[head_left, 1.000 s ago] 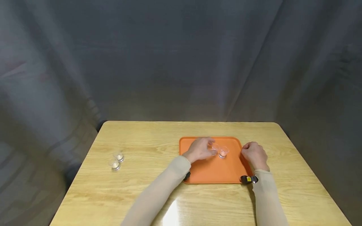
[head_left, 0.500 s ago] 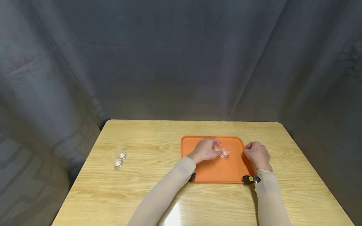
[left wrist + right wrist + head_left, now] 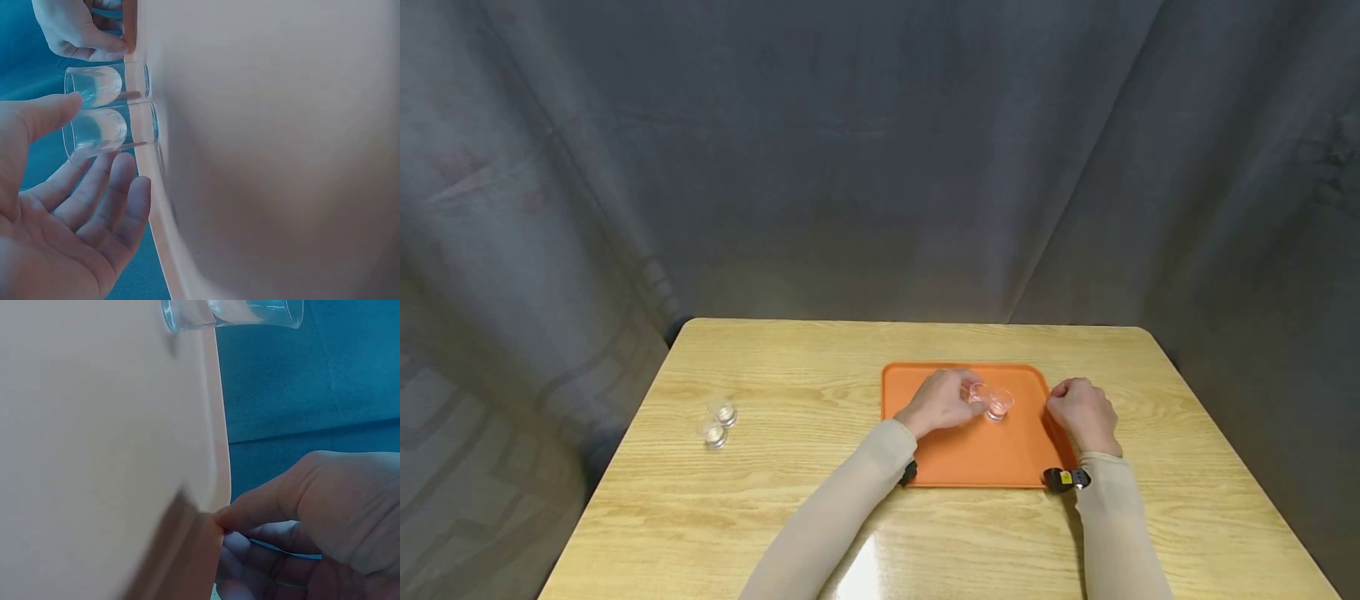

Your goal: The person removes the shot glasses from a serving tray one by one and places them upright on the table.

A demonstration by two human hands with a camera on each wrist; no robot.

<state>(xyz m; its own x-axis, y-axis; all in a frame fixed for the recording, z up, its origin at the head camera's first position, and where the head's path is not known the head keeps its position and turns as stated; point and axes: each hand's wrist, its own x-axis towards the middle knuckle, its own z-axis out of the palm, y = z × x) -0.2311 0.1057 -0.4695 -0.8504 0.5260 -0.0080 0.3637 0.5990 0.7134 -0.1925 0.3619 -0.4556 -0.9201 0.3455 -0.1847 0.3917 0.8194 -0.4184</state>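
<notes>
Two small clear glasses stand side by side on the orange tray (image 3: 985, 458). My left hand (image 3: 942, 400) holds the left glass (image 3: 100, 132) near its rim, thumb on one side and fingertips on the other. Close against it stands the other glass (image 3: 103, 84), which no hand touches. At the tray's right edge, my right hand (image 3: 1082, 414) pinches the rim between thumb and fingers, as the right wrist view shows. One glass (image 3: 250, 311) appears at the top of that view. Both glasses have a thick, pale-looking base.
Two more small clear glasses, one nearer (image 3: 714, 434) and one farther (image 3: 726, 413), stand close together on the left of the wooden table (image 3: 805, 375). Dark curtains (image 3: 865, 167) hang behind the table and at both sides.
The head view has shifted slightly. My left fingers have drawn in a little around the left glass. The right hand stays at the tray's edge.
</notes>
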